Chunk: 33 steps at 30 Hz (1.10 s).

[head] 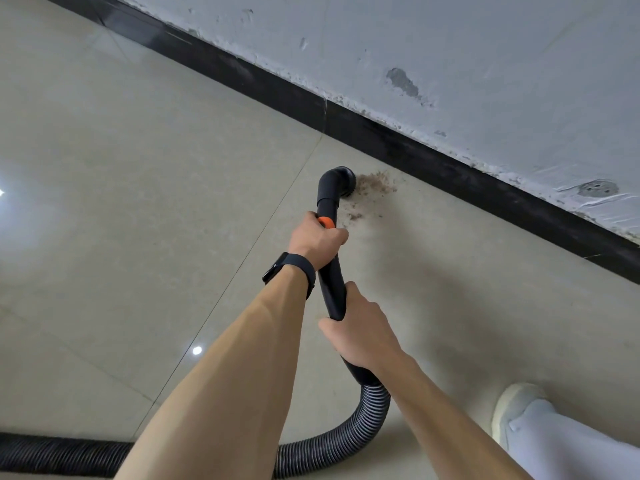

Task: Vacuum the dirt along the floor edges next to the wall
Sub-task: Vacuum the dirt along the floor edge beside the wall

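Observation:
A black vacuum wand with an orange ring points away from me toward the wall. Its round brush nozzle sits on the beige tile floor, touching the left edge of a patch of brown dirt. A smaller smear of dirt lies just nearer me. My left hand, with a black watch on the wrist, grips the wand at the orange ring. My right hand grips the wand's lower end, above the ribbed hose.
A black skirting board runs diagonally under a scuffed pale wall, just beyond the dirt. The hose curls back along the bottom left. My white shoe and pale trouser leg stand at the bottom right.

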### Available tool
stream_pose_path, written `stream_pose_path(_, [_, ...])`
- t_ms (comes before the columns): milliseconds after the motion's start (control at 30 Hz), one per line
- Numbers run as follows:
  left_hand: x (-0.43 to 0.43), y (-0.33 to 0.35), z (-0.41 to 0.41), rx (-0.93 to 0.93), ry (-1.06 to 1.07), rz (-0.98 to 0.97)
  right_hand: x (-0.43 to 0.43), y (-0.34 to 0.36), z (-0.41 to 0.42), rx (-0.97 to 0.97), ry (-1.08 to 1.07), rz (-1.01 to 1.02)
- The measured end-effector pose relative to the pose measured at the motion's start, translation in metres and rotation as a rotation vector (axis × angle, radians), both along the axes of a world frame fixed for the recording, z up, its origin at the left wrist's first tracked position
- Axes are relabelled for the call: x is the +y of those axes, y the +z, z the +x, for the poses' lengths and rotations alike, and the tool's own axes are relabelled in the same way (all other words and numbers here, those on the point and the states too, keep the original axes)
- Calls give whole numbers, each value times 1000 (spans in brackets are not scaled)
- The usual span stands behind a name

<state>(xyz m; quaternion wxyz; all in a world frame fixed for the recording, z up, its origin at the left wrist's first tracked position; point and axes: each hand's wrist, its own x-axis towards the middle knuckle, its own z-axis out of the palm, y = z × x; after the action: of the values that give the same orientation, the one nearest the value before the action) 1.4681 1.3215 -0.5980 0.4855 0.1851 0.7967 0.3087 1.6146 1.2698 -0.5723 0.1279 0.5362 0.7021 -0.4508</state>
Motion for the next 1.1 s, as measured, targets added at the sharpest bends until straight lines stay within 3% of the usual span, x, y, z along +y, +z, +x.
stream_pose_path(733, [67,-6,36,-42,-103,54,55,-3,31,-49,-67,61])
stream_pose_path(1100, [-21,13,-32,5,80,-19,16,17,-18,-23,239,-33])
